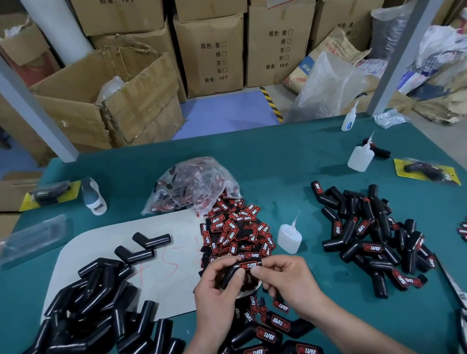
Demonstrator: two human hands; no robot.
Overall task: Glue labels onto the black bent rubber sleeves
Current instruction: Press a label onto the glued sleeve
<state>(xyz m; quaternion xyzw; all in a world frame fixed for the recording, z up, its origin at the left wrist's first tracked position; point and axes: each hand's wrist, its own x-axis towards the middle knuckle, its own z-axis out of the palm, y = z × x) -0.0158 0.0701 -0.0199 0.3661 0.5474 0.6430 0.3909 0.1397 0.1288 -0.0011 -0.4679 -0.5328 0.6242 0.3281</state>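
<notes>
Gripping a black bent sleeve (229,276) in your left hand (216,295), you pinch its red label (249,264) with the fingers (267,266) of your right hand (287,280) — both held above the counter (311,152).

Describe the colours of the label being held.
The label is black, red-edged, with white lettering; head view.

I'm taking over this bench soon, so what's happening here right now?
A person's left hand holds a black bent sleeve above the green table while the right hand pinches a red-and-black label onto it. Unlabelled sleeves are piled on the left, labelled ones on the right, with loose labels and a glue bottle between.
</notes>
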